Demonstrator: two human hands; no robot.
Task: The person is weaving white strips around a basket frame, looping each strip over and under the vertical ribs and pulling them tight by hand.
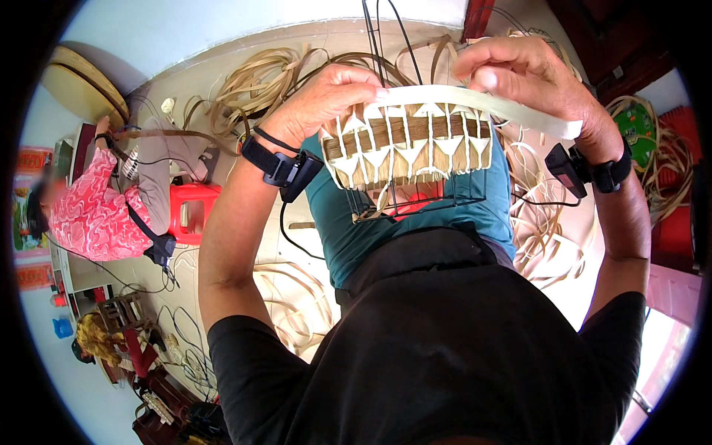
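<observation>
A half-woven piece (404, 152) with brown and tan bands, cream triangles and upright cords stands over my lap on a black wire frame (445, 199). Along its top edge runs a cream flat strip (445, 95). My left hand (334, 96) is closed at the top left corner, thumb and fingers pinching that strip against the weave. Above the right end, my right hand (530, 74) has its fingers bent and its thumb apart from them. The strip crosses in front of its palm, its loose end near my right wrist. Whether that hand touches the strip is unclear.
Coils of tan strip (259, 78) lie on the floor at far left, with more loose strips (545, 237) beside my right leg. At left a person in a pink patterned top (100, 211) sits near a red stool (194, 211). Cables hang from both wrist devices.
</observation>
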